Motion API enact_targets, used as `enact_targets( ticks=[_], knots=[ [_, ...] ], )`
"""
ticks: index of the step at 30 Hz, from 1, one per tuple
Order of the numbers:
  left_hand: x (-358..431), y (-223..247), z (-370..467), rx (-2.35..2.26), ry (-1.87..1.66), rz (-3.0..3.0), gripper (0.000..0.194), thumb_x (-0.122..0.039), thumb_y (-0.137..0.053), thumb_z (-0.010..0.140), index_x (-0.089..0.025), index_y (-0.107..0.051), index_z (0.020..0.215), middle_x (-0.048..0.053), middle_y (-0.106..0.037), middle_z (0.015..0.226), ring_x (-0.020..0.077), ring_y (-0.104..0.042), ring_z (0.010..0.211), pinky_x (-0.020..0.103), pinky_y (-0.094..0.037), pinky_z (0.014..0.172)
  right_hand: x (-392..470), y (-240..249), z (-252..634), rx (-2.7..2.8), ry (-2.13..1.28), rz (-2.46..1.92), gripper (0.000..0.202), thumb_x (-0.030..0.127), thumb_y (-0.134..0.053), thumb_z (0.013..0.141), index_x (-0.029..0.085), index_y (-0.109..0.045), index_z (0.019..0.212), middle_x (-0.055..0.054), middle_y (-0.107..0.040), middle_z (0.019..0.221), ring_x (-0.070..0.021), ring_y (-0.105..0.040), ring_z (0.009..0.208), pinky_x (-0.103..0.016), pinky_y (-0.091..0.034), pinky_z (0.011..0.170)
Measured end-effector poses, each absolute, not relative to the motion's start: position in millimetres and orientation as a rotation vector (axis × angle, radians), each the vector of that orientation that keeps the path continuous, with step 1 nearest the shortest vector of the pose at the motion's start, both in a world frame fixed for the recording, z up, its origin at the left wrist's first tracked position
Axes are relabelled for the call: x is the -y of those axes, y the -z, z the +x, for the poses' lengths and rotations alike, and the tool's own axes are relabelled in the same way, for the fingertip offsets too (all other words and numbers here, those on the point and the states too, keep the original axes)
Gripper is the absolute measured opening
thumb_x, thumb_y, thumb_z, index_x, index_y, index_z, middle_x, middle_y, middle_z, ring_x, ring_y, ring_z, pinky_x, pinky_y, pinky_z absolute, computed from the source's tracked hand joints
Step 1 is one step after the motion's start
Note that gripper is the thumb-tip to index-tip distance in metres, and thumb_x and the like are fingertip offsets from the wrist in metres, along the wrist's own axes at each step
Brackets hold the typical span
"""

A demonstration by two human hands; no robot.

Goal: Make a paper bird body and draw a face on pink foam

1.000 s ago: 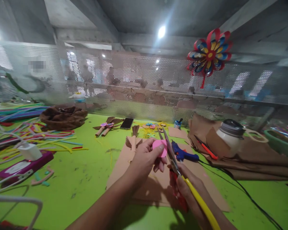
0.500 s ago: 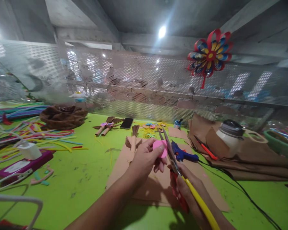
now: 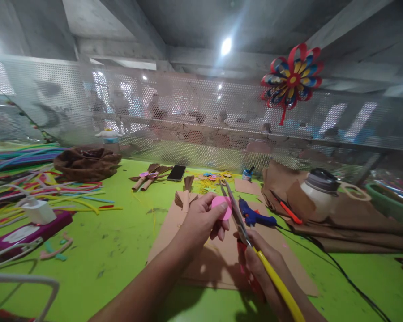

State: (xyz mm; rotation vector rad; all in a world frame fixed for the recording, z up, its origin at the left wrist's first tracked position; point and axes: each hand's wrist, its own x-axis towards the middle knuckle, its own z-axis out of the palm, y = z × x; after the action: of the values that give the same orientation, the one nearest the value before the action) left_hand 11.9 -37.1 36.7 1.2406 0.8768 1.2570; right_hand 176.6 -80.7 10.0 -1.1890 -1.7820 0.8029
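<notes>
Between thumb and fingers, my left hand [image 3: 204,217] pinches a round pink paper piece [image 3: 220,209]. My right hand [image 3: 263,259] grips scissors [image 3: 239,219] with one yellow and one red handle. The slightly parted blades point up and away, right beside the pink piece's right edge. Under both hands lies brown cardboard [image 3: 218,264]. A rolled brown paper figure [image 3: 186,197] with pleated parts rests on it, partly behind my left hand. Close to the blades is a blue glue gun [image 3: 255,214].
A phone [image 3: 176,172] and two paper figures [image 3: 147,176] lie farther back. Right are a red cutter [image 3: 290,212], a lidded jar [image 3: 319,192] and folded brown paper [image 3: 366,230]. A black cord [image 3: 345,273] crosses there. Left are pipe cleaners [image 3: 87,197] and a purple power strip [image 3: 30,232].
The view has shifted slightly. My left hand still pinches the pink paper, and the scissors stay beside its edge with blades slightly apart.
</notes>
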Motion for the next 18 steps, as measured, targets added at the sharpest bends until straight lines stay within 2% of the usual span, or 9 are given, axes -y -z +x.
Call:
enact_targets(
  ticks=[12, 18],
  knots=[
    [37.9, -39.5, 11.2, -0.928, -1.265, 1.215, 0.019, -0.033, -0.062, 0.08, -0.016, -0.053, 0.078, -0.003, -0.059, 0.052, 0.0047, -0.045, 0.035, 0.017, -0.025, 0.037, 79.9, -10.2, 175.0, 1.757, -0.797, -1.181, 0.053, 0.064, -0.044, 0.085, 0.017, -0.065, 0.097, -0.005, -0.062, 0.073, -0.0191, -0.06, 0.066, -0.025, -0.049, 0.061],
    [39.3, -41.1, 10.4, -0.958, -1.271, 1.202, 0.018, -0.033, -0.061, 0.081, -0.016, -0.054, 0.078, -0.002, -0.059, 0.051, 0.0039, -0.043, 0.035, 0.017, -0.022, 0.038, 80.1, -8.5, 175.5, 1.756, -0.814, -1.191, 0.054, 0.065, -0.043, 0.085, 0.016, -0.064, 0.096, -0.003, -0.058, 0.066, -0.0149, -0.053, 0.055, -0.023, -0.046, 0.05]
  ],
)
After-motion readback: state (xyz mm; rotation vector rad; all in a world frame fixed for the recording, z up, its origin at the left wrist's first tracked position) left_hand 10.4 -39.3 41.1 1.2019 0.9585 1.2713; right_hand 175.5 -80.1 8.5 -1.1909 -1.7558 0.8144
